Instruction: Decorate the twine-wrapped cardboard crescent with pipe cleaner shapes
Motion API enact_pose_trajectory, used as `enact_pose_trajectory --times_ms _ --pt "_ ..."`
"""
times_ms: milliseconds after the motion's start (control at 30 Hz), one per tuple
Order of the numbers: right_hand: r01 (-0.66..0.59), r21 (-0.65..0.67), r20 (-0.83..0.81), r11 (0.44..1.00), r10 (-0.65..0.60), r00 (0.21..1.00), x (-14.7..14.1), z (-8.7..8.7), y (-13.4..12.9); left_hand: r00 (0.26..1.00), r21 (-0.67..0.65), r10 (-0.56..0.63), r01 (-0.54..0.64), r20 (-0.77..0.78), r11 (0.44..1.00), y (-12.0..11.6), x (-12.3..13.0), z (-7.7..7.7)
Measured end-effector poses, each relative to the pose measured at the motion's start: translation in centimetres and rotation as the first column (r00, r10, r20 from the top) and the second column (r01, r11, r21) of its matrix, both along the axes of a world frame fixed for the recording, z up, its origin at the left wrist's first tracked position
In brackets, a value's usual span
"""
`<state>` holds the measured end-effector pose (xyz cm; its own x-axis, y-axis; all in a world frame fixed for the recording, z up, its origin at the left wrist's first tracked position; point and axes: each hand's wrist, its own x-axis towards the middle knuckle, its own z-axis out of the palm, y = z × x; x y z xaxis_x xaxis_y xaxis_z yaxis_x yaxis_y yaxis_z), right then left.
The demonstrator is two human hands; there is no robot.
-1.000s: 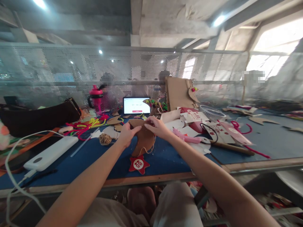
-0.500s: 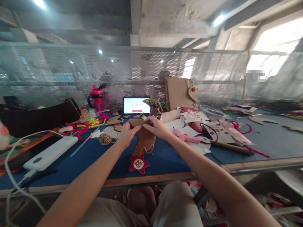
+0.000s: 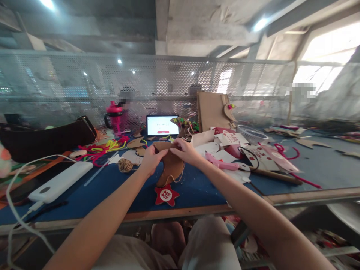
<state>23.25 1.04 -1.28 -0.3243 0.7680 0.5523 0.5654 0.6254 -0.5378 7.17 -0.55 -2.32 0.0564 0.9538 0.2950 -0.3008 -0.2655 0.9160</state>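
Note:
Between my hands is a curved brown cardboard cutout, its upper part pinched from both sides. My left hand grips its upper left edge, thumb pointing inward. The fingers of my right hand close on the top right edge, and the two thumbs nearly meet. Twine runs along the cutout's lower right side. Below its lower tip hangs or lies a red star with a white round label bearing red characters; how it is attached is hard to make out.
A ball of twine lies left of my hands, near colourful pipe cleaners. Further left is a white power bank with a cable. On the right are a pink glue gun and paper pieces. A lit tablet and a pink bottle stand behind.
The red star has shifted slightly to the right and turned a little. Both hands keep the same hold on the cardboard cutout.

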Motion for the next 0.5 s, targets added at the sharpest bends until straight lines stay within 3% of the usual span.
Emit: enact_pose_trajectory --times_ms 333,500 --pt "0.007 -0.026 0.015 1.000 -0.007 1.000 -0.10 0.13 -0.13 1.000 0.035 -0.003 0.004 -0.018 0.999 0.49 -0.20 -0.47" --pt "-0.078 -0.113 -0.046 0.990 0.073 0.996 0.57 0.95 -0.32 1.000 0.001 -0.008 0.008 -0.018 1.000 0.29 -0.39 -0.13"
